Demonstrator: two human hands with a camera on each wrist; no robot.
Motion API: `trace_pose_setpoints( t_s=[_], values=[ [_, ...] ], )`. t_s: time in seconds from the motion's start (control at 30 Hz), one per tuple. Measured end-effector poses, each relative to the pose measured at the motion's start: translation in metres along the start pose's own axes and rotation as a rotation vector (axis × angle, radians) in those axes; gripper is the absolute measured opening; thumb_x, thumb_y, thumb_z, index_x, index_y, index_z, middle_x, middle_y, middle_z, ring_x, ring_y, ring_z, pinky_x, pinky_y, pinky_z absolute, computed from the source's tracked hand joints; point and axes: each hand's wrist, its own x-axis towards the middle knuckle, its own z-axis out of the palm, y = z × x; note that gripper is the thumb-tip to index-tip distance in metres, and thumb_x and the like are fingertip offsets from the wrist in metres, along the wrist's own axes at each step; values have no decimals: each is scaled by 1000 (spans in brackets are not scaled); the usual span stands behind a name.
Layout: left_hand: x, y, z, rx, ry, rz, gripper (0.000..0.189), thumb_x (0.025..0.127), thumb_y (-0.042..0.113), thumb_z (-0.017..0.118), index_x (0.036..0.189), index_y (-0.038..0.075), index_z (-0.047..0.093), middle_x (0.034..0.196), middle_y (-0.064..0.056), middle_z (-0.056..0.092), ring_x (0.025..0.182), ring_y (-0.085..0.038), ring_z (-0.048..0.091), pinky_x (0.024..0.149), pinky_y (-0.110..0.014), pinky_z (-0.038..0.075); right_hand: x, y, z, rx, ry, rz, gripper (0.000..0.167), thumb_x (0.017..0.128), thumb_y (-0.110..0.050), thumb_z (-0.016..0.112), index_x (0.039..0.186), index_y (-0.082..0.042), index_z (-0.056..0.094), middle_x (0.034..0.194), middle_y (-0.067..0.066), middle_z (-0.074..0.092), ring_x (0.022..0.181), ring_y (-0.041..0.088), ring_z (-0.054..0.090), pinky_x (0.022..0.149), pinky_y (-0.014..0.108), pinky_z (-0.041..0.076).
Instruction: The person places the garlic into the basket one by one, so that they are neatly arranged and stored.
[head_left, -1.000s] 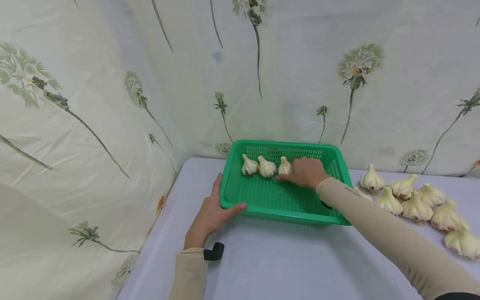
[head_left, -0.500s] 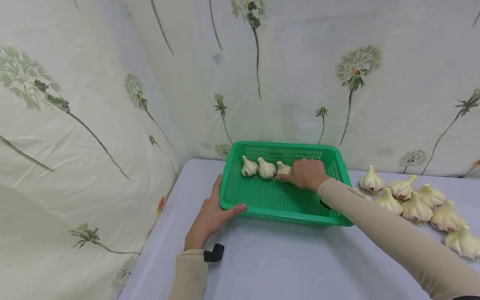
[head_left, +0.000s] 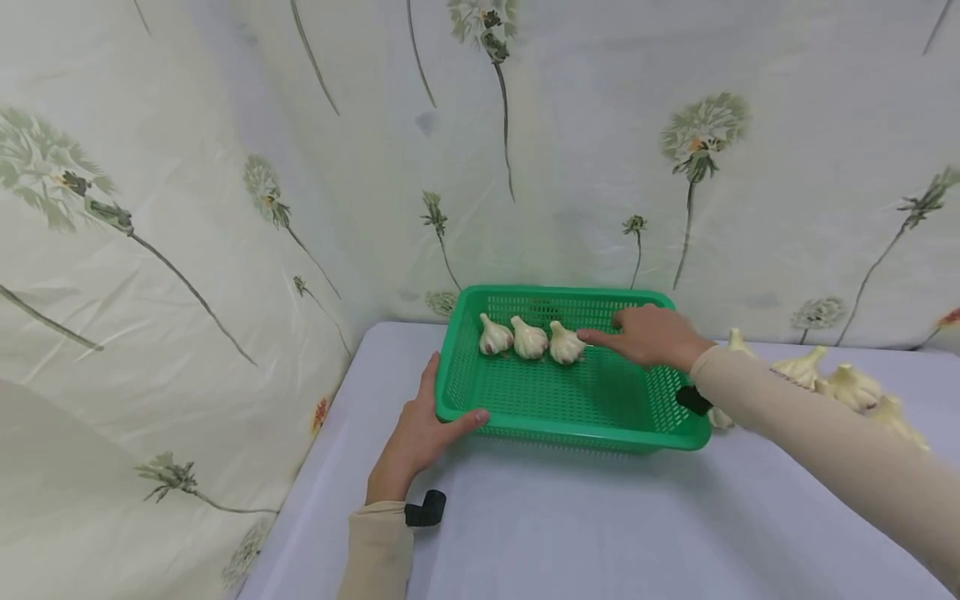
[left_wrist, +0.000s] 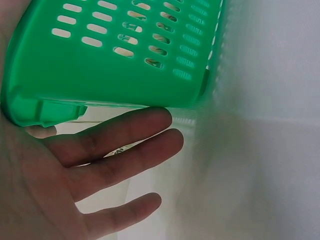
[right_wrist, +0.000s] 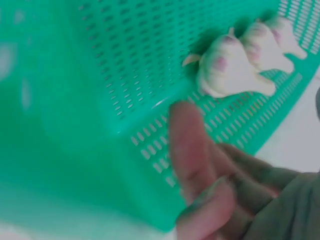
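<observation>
A green plastic basket (head_left: 540, 426) stands on the table, with three garlic bulbs in a row along its back side: the left garlic bulb (head_left: 495, 337), the middle garlic bulb (head_left: 529, 340) and the right garlic bulb (head_left: 567, 344). My left hand (head_left: 414, 435) spans the basket's front left corner, thumb over the rim. In the left wrist view, straight fingers (left_wrist: 145, 127) lie beside and below the basket's wall (left_wrist: 100, 70). My right hand (head_left: 651, 335) is over the basket's right part, holding nothing. Its extended finger (right_wrist: 186, 135) points toward the nearest bulb (right_wrist: 227, 70) in the right wrist view.
Several more garlic bulbs (head_left: 851, 387) lie on the table to the right of the basket, partly hidden by my right sleeve (head_left: 810, 417). A curtain (head_left: 577, 167) printed with dandelions hangs close behind the table and along its left side.
My right hand has let go of the right garlic bulb, which now sits in the row, and has moved right. My left hand keeps its place at the basket's corner.
</observation>
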Motion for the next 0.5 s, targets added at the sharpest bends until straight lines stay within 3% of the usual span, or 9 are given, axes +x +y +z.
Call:
trace_pose_setpoints(
  t_s=[0.07,0.17,0.33,0.5],
  values=[
    [0,1,1,0,-2,2,122,82,73,78,172,33,6,152,-24,57,129,-36,62,102,-57,51,-11,6,-6,61,-24,-9,95,102,-78,42,143,6,62,70,10,71,60,22,68,60,41,53],
    [-1,1,1,-2,-2,3,121,83,72,79,172,35,6,154,-23,56,131,-37,61,104,-58,50,-26,18,-13,126,-19,-18,90,104,-75,42,142,3,63,76,8,75,60,19,69,58,39,51],
    [0,0,1,-2,3,7,120,84,71,78,172,35,5,156,-23,54,134,-37,60,105,-58,50,-52,51,-10,237,125,-69,68,110,-61,46,133,-2,69,101,7,80,68,14,72,68,38,55],
    [0,-1,2,3,5,9,120,84,71,78,172,31,7,155,-24,54,134,-38,60,104,-59,50,-76,91,-5,238,247,-81,51,112,-49,48,125,-8,74,96,2,78,70,15,69,65,35,51]
  ],
)
